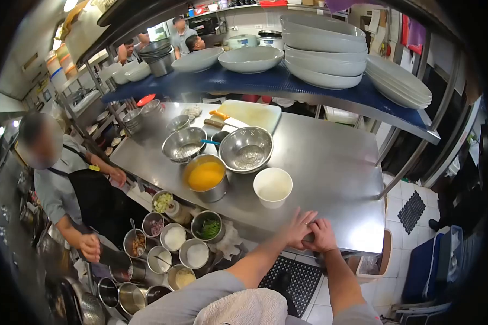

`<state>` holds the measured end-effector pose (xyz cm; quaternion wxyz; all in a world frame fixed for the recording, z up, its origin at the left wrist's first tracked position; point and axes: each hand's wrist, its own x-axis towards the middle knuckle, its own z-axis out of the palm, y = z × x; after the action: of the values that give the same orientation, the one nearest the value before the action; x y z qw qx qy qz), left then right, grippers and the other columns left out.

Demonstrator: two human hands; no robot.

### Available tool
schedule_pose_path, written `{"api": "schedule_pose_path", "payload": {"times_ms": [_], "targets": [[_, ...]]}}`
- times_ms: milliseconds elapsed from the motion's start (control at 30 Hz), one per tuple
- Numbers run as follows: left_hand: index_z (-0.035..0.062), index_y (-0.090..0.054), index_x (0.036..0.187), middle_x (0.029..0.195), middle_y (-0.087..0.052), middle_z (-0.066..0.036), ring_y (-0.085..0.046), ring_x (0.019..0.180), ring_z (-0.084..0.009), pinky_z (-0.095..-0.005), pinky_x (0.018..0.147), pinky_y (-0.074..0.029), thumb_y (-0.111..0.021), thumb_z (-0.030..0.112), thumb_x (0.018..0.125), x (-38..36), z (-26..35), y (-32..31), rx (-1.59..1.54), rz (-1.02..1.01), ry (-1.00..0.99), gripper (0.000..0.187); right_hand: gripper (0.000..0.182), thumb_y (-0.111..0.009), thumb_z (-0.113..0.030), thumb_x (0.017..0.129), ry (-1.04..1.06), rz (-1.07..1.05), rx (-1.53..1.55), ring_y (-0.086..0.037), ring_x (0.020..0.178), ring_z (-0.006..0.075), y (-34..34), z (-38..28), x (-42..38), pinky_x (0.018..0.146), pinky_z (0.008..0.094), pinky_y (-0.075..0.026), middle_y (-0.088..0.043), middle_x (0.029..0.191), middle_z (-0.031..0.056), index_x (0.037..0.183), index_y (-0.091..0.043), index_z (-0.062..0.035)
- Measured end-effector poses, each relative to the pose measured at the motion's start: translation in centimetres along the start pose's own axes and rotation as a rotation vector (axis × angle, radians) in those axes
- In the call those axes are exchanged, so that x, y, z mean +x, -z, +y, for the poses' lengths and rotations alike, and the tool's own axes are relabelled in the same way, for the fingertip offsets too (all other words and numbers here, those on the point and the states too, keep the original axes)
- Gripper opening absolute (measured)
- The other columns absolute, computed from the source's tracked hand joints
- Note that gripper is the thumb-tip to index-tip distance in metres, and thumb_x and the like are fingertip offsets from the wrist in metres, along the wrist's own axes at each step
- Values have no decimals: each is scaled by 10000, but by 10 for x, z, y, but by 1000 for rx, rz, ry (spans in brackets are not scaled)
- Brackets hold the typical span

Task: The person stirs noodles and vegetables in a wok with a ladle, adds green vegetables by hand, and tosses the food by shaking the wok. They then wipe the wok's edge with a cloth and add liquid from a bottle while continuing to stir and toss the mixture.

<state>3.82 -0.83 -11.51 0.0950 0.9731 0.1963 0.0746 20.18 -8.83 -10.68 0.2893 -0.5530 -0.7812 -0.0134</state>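
Left hand (pixel 297 227): fingers spread, flat on the steel table's (pixel 331 162) near edge, empty.
Right hand (pixel 322 235): curled against it, perhaps gripping something small; cannot tell.
White cup (pixel 273 187): just beyond them, within reach.

— What do you have on?

— I wear a grey shirt with short sleeves; my left sleeve (pixel 192 295) ends above the elbow, my right sleeve (pixel 358 315) just shows at the frame's bottom.

— Anything on the hands?

— Nothing: my left hand (pixel 297 227) and right hand (pixel 322 235) are bare, forearms uncovered, no watch or gloves.
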Motion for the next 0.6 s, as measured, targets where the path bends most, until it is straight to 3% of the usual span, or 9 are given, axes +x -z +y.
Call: {"api": "schedule_pose_path", "payload": {"times_ms": [167, 467, 600], "targets": [[78, -481, 1387, 1563, -253, -167, -201, 1462, -318, -606, 1185, -85, -777, 484, 630, 6, -3, -1, 52, -111, 9, 909, 568, -810, -323, 560, 9, -4, -12, -540, 960, 347, 4, -1, 2, 857, 448, -458, -556, 1026, 133, 1026, -595, -82], [121, -544, 1326, 1445, -380, -136, -251, 1422, -306, -574, 1191, -85, -770, 478, 636, 4, -6, -7, 21, 109, -41, 809, 586, -805, -311, 558, -18, 26, -60, -523, 997, 349, 10, -7, 5, 887, 472, -431, -543, 1051, 129, 1048, -570, -92], [118, -585, 1274, 1421, -399, -133, -276, 1396, -300, -556, 1185, -116, -754, 495, 644, 6, -3, 4, 34, -48, 11, 753, 575, -798, -325, 571, 2, -20, -32, -521, 999, 350, 1, -1, 4, 885, 472, -421, -542, 1060, 135, 1042, -567, -89]]}}
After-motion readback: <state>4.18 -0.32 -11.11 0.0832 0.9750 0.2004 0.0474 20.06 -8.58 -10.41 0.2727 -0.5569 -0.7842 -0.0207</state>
